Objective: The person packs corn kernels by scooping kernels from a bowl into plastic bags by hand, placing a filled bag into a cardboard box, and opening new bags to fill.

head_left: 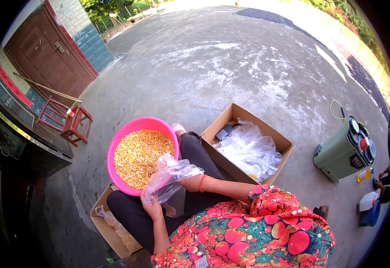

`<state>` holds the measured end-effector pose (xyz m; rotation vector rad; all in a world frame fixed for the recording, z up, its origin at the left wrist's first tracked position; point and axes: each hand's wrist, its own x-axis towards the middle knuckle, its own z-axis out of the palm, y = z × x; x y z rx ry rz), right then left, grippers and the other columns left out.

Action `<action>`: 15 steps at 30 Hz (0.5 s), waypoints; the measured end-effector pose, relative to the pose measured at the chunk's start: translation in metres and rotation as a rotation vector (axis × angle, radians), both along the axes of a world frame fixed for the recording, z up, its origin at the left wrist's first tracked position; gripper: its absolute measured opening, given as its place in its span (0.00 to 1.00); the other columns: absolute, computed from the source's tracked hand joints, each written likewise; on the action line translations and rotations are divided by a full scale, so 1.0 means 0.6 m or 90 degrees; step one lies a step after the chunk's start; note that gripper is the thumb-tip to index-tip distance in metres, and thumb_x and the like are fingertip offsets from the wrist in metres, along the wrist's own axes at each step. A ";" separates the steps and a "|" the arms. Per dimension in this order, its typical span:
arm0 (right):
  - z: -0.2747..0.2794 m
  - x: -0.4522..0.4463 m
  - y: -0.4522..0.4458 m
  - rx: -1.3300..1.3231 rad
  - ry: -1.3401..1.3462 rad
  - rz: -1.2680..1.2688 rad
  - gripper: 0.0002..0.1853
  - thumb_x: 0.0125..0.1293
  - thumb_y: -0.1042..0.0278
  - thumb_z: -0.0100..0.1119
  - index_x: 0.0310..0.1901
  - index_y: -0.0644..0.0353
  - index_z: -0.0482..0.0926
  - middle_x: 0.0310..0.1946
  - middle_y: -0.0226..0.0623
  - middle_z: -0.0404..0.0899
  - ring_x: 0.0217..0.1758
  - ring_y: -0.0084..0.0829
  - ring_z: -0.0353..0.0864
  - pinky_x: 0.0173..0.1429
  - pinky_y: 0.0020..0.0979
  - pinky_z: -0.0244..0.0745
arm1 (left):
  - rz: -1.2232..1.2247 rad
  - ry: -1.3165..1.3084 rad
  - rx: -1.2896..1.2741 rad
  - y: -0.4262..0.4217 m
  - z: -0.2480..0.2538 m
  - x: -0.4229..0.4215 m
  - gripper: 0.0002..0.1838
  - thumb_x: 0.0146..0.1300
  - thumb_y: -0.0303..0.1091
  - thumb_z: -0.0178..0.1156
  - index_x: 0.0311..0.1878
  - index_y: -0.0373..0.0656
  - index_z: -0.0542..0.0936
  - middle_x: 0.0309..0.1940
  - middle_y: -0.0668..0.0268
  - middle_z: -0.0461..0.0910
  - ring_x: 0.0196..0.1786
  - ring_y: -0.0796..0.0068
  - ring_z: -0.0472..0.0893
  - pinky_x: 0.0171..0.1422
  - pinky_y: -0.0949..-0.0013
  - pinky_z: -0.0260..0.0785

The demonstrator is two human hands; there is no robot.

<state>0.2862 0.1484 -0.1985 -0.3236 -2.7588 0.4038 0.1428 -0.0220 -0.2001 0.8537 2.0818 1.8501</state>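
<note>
A clear plastic bag (168, 176) hangs crumpled between my two hands, partly over the near rim of a pink basin (111, 154). The basin holds a heap of yellow corn kernels (139, 154). My left hand (152, 209) is closed on the bag's lower left edge. My right hand (191, 183), with a red bracelet at the wrist, grips the bag's right side; its fingertips are partly hidden by the plastic.
Right of the basin stands a cardboard box (273, 178) full of clear plastic bags (251, 149). Another cardboard box (101, 223) with a filled bag sits at lower left. A green tank (338, 156) and an oil bottle (364, 174) stand right. A red chair (76, 123) is left.
</note>
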 end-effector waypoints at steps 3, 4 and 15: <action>-0.002 -0.001 0.002 -0.005 0.001 0.006 0.16 0.51 0.70 0.54 0.43 0.62 0.79 0.50 0.47 0.74 0.55 0.45 0.74 0.58 0.40 0.68 | -0.015 -0.053 0.023 0.001 -0.005 -0.002 0.26 0.49 0.14 0.49 0.55 0.34 0.68 0.49 0.59 0.73 0.52 0.68 0.74 0.59 0.68 0.64; -0.002 -0.001 0.002 -0.010 0.013 0.011 0.15 0.51 0.70 0.54 0.42 0.62 0.79 0.50 0.47 0.75 0.54 0.45 0.74 0.57 0.40 0.69 | -0.031 -0.049 0.039 0.001 -0.005 -0.002 0.26 0.50 0.14 0.51 0.56 0.34 0.67 0.50 0.60 0.73 0.52 0.68 0.74 0.59 0.68 0.64; 0.012 0.010 -0.004 -0.023 -0.066 0.039 0.10 0.51 0.69 0.53 0.35 0.62 0.79 0.38 0.45 0.78 0.44 0.45 0.79 0.48 0.42 0.73 | -0.072 -0.171 0.034 0.003 0.003 0.006 0.22 0.57 0.19 0.56 0.56 0.35 0.68 0.35 0.67 0.76 0.34 0.78 0.76 0.42 0.76 0.71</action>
